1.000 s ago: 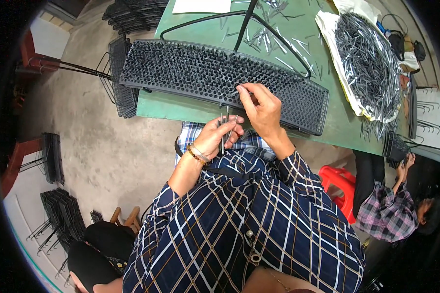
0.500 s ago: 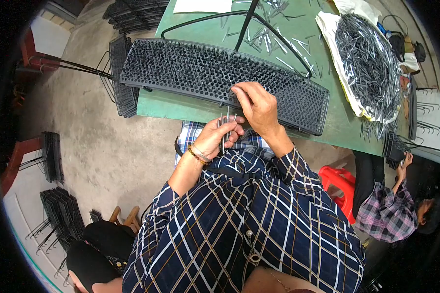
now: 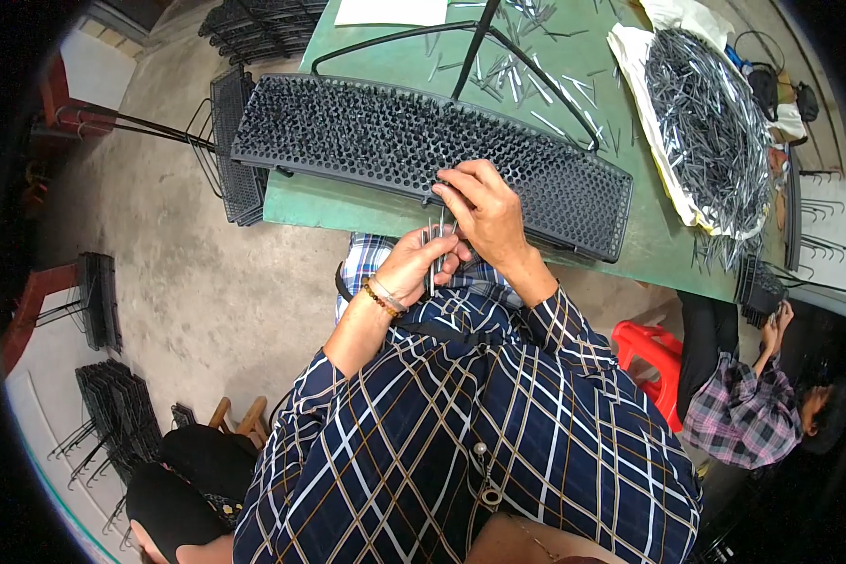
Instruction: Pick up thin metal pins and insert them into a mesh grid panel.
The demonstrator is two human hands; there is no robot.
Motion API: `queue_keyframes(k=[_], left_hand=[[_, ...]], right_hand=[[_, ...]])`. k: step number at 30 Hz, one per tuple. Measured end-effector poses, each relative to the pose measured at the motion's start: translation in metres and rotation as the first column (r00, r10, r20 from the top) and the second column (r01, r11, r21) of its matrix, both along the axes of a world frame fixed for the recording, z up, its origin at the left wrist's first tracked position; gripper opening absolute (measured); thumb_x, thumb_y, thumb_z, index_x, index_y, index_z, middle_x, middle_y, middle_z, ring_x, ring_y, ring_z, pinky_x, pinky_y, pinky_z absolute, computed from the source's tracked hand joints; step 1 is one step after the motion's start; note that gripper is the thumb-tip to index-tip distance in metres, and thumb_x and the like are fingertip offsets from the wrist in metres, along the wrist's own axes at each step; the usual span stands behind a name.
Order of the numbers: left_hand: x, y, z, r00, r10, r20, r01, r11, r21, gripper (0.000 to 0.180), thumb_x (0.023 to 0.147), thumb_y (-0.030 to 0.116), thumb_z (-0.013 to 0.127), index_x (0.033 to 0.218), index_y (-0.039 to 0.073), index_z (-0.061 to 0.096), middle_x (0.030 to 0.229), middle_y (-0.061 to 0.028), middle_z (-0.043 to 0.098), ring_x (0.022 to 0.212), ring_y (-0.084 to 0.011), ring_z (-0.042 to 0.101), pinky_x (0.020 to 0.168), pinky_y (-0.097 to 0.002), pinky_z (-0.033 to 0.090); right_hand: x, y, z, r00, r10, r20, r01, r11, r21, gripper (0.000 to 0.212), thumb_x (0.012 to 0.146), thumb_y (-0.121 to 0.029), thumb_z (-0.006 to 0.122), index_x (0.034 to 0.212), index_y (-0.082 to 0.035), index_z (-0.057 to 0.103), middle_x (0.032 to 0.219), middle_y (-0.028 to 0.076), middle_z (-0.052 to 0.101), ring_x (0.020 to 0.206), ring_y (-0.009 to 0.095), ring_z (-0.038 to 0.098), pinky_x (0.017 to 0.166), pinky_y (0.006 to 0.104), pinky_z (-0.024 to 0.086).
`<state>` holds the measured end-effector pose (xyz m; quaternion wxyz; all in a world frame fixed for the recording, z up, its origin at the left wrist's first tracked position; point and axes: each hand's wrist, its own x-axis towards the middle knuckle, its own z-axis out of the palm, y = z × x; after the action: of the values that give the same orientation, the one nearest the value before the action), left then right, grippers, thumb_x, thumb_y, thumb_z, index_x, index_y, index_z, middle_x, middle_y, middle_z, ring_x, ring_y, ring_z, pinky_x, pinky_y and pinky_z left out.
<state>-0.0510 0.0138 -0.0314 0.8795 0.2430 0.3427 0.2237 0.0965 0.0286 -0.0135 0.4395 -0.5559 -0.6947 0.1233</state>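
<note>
My left hand (image 3: 412,267) is closed around several thin metal pins (image 3: 431,274), which stand roughly upright between thumb and fingers just off the table's near edge. Directly above and to the right, my right hand (image 3: 491,218) is pinched, its thumb and fingertips close to the pins' upper ends. Whether a pin is in that pinch is too small to make out. Behind both hands lies a long black perforated panel (image 3: 578,205) with a bent black wire frame. Dark stubs fill its left and middle holes; toward the right end the holes show bare.
The panel rests on a green table (image 3: 301,207). Loose pins (image 3: 512,80) are scattered behind it, and a white sack (image 3: 644,103) heaped with pins stands right. A red stool (image 3: 663,371) and a co-worker (image 3: 747,404) are at the right. Another person sits lower left near stacked black racks (image 3: 117,404).
My right hand has moved down and slightly left, from over the panel's near edge toward the pins in my left hand. My left hand has barely moved.
</note>
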Motion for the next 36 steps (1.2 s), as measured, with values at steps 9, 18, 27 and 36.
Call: queue_keyframes(k=[9,18,27,36], left_hand=[[-0.002,-0.001,-0.007,0.998,-0.04,0.037,0.039,0.999,0.017,0.023,0.092,0.016,0.051,0.107,0.0,0.056,0.084,-0.0067,0.06,0.065,-0.0061,0.047,0.05,-0.0191,0.037],[0.0,-0.001,-0.009,0.998,-0.052,0.047,0.051,0.999,0.003,0.023,0.091,0.015,0.05,0.106,-0.001,0.056,0.085,-0.0075,0.06,0.066,-0.0068,0.048,0.052,-0.0196,0.039],[0.001,-0.002,-0.003,0.998,-0.03,0.048,0.031,0.999,-0.017,0.019,0.09,0.013,0.048,0.099,-0.002,0.056,0.085,-0.0078,0.06,0.066,-0.0075,0.048,0.051,-0.0193,0.038],[0.0,-0.002,-0.002,0.999,-0.023,0.03,0.024,1.0,-0.021,0.021,0.09,0.013,0.048,0.103,-0.002,0.056,0.085,-0.0063,0.061,0.065,-0.0061,0.049,0.05,-0.0183,0.038]], right_hand=[[0.004,-0.004,-0.001,0.998,-0.061,0.032,0.059,0.997,0.043,0.017,0.073,-0.008,0.071,0.088,-0.003,0.067,0.084,0.008,0.057,0.069,0.02,0.059,0.056,0.0301,0.048],[0.004,-0.005,0.002,0.998,-0.06,0.002,0.06,0.998,0.017,0.015,0.074,-0.009,0.071,0.086,-0.002,0.066,0.083,0.008,0.057,0.067,0.022,0.058,0.056,0.0315,0.048],[0.002,-0.004,0.005,0.998,-0.067,-0.005,0.067,0.998,0.019,0.014,0.076,-0.009,0.069,0.088,-0.003,0.066,0.085,0.009,0.058,0.067,0.022,0.059,0.056,0.0313,0.049],[0.01,0.0,0.003,0.998,-0.023,0.057,0.016,0.994,0.109,0.014,0.078,-0.005,0.067,0.091,-0.001,0.065,0.084,0.012,0.064,0.072,0.025,0.064,0.06,0.0324,0.051]])
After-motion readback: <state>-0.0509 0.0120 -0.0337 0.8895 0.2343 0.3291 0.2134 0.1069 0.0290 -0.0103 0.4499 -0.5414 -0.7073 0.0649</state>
